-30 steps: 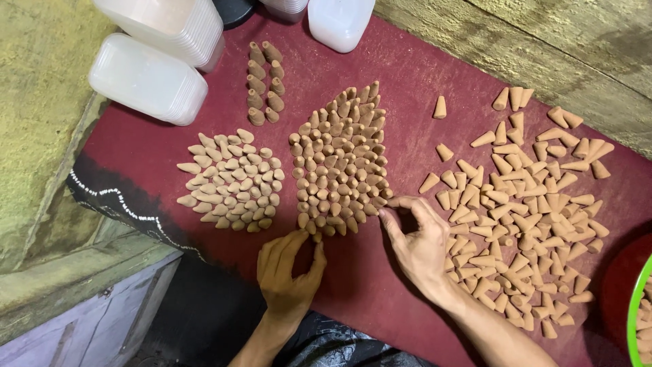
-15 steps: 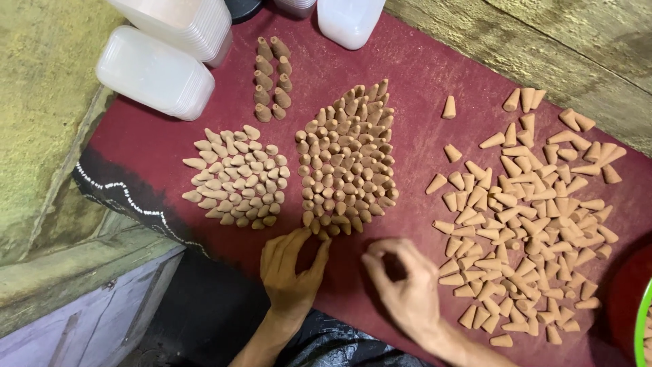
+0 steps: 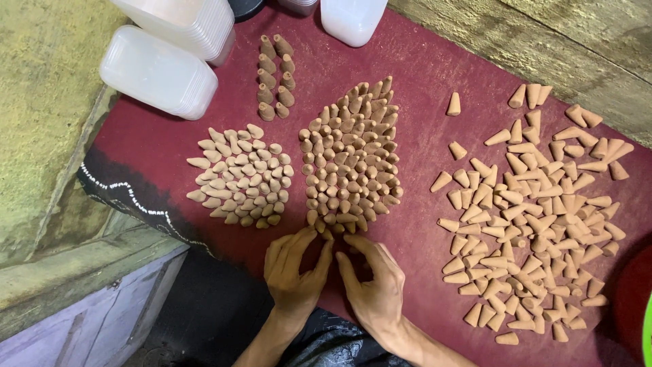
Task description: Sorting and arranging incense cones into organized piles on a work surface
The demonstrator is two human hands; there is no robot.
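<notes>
Upright cone cluster [image 3: 353, 160], middle of the maroon cloth [image 3: 421, 109]: small clay-coloured cones stood on end, tips up, packed close. We take it as our landmark. Its near edge meets our fingertips.

Nearest us, left hand [image 3: 293, 272], palm down on the cloth, fingers drawn together and reaching to the cluster's near edge. Right hand [image 3: 373, 285] just beside it, fingers curled in narrow toward the same spot. Fingertips of both hands nearly touch each other. We cannot tell whether either hand pinches a cone; the tips hide the spot.

Right of the cluster, well apart from it: loose cones [image 3: 536, 211], same colour, lying on their sides, scattered, pointing every way. A few strays sit between this scatter and the cluster.

Left of the cluster, near but not touching: paler cone patch [image 3: 241, 180], cones lying tilted in a rounded group.

Beyond that patch, far-left of the cluster: two short rows of darker cones [image 3: 274, 75], side by side.

Farther left still: stacked white plastic containers [image 3: 159, 71], a second stack [image 3: 183, 20] behind them. Beyond the cluster's far end: another white container [image 3: 353, 20] at the cloth's edge.

The cloth covers the bench; rough wall surface [image 3: 41, 102] left of the containers.
</notes>
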